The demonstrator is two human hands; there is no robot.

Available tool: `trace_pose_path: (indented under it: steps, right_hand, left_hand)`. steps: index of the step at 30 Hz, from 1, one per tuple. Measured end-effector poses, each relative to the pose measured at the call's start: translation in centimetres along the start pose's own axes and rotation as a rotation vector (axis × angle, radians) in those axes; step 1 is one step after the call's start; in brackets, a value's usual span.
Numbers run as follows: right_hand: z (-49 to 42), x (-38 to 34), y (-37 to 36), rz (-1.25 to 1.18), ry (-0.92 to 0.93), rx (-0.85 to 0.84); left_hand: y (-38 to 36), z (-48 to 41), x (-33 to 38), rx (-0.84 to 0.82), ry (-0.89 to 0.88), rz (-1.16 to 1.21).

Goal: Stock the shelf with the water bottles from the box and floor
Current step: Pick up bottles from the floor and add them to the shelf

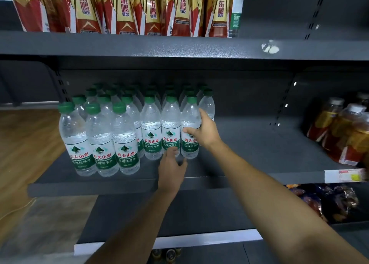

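Gripping a clear, green-capped plastic bottle [189, 147]: the right hand [206, 133]

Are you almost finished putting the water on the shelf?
Lots done: rows of water bottles already stand on the shelf. Right now the right hand holds the end bottle, and the left hand touches the neighbouring bottle low down. Bare shelf shows on the right; the box and floor are out of view.

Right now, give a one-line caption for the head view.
Right hand grips a green-capped water bottle on the grey shelf while the left hand reaches the base of the neighbouring bottle.
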State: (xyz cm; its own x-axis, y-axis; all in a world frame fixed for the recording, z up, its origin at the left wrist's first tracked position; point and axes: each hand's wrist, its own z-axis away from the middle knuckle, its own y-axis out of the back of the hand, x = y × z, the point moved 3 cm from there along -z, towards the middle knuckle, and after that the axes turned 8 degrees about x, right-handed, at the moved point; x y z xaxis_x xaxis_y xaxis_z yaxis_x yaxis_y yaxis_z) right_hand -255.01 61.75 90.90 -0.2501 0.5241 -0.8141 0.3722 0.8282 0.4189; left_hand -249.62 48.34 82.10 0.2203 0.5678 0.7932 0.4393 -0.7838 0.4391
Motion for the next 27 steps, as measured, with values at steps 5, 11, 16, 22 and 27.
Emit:
trace_pose_path:
  steps: [5, 11, 16, 22, 27]
  right_hand:
    - [-0.7, 0.6, -0.5, 0.058, 0.008, -0.001]
    - [-0.2, 0.9, -0.7, 0.051, -0.072, 0.032]
    - [1.5, 3.0, -1.3, 0.054, -0.174, 0.131]
    - [8.5, 1.4, 1.2, 0.059, -0.212, 0.226]
    - [13.9, 1.5, 3.0, 0.069, -0.289, 0.342]
  left_hand:
    - [0.2, -0.3, 0.2, 0.024, -0.004, -0.013]
    - [0.9, -0.3, 0.6, 0.033, -0.018, -0.018]
    - [1.8, 0.5, 0.8, 0.044, -0.089, -0.007]
    - [2.5, 3.1, 0.6, -0.005, -0.222, 0.116]
    - [2.8, 6.8, 0.7, -0.143, -0.308, 0.191]
